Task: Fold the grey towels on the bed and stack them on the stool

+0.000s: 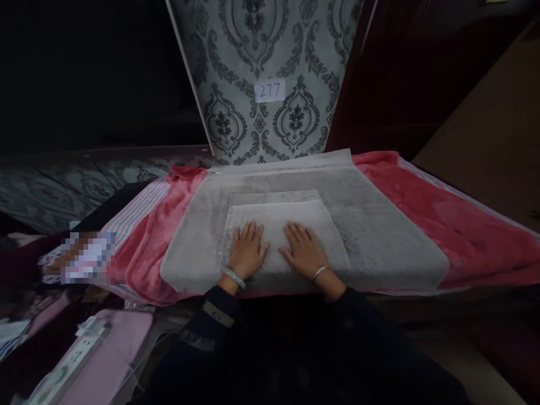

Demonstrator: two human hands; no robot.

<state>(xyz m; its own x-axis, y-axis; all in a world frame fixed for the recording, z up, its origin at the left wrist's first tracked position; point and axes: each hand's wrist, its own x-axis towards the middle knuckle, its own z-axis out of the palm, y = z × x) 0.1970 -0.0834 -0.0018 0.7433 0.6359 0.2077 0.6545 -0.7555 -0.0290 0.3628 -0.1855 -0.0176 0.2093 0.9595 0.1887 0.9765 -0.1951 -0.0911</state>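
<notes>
The left hand (247,250) and right hand (304,250) both lie palm down with fingers extended, gripping nothing, pressed on a folded grey plush cloth (276,239). That cloth rests on a larger grey plush mat (388,242), left of its middle and close to the near edge. The cloth looks light, soft and limp, not fragile, its nap unlikely to slip; it would probably keep its folds best if held at both side edges with fingers under the layers. Beneath the mat spreads a red fleece blanket (439,225), over a striped sheet (141,208). Beyond, a paper marked 277 (270,90) hangs on damask wallpaper (259,126).
</notes>
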